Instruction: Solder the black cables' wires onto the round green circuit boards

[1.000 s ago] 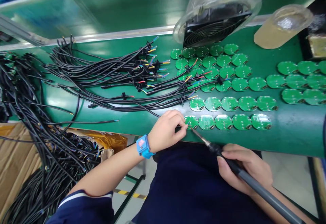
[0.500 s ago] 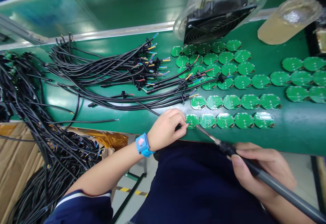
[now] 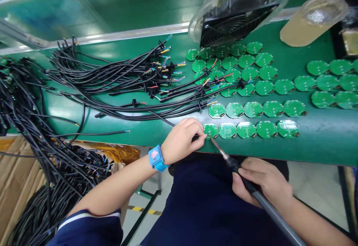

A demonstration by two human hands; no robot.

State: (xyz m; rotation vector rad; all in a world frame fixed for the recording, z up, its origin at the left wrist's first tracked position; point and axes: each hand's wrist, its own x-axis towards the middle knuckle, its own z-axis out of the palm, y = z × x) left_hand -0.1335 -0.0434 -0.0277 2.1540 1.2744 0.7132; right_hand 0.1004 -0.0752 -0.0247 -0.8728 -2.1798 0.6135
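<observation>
My left hand (image 3: pixel 184 137), with a blue wrist strap (image 3: pixel 157 158) below it, pinches the end of a black cable (image 3: pixel 165 121) at the near-left circuit board (image 3: pixel 211 130). The cable's wire ends are mostly hidden by my fingers. In my right hand (image 3: pixel 263 182) is a soldering iron (image 3: pixel 251 188), held like a pen. Its metal tip points up and left at the lower edge of that same round green board, close to my left fingertips. I cannot tell whether the tip touches the board. More boards (image 3: pixel 246 130) continue the row to the right.
Black cables (image 3: pixel 117 74) with bared coloured wires lie to the left, some over the rear boards. A fan (image 3: pixel 226 29) in a clear plastic housing stands behind the boards, beside a yellowish container (image 3: pixel 310 24). A cardboard box (image 3: pixel 22 167) sits lower left under hanging cables.
My right hand and the soldering iron have moved left, bringing the tip closer to my left fingertips. My left hand stays almost in place on the cable.
</observation>
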